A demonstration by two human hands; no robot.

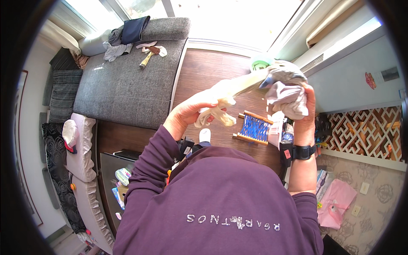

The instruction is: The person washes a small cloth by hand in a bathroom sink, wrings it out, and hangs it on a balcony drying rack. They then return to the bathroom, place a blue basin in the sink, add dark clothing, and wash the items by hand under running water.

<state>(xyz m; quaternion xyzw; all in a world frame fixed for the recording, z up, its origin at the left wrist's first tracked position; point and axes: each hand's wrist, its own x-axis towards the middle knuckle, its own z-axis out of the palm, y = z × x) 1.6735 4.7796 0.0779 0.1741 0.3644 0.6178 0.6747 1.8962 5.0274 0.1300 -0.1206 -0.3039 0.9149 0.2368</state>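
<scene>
My left hand (189, 111) grips one end of a long cream-coloured cloth (247, 84), possibly hosiery or a thin garment. Loose folds hang below its fingers. The cloth stretches across to a crumpled bundle of white and pale grey fabric (287, 98), with a small blue patch at its near side. My right hand (309, 100) holds that bundle from its right side; most of the fingers are hidden behind it. Both hands are raised above the wooden floor (207, 68). Whether the cloth and the bundle are one piece I cannot tell.
A grey sofa (127, 83) at left carries a white garment (117, 51), several socks (154, 50) and a navy cloth (135, 30). Below my hands stands a small stool with blue cord webbing (255, 128). A green basin (260, 62) sits near the bright glass door.
</scene>
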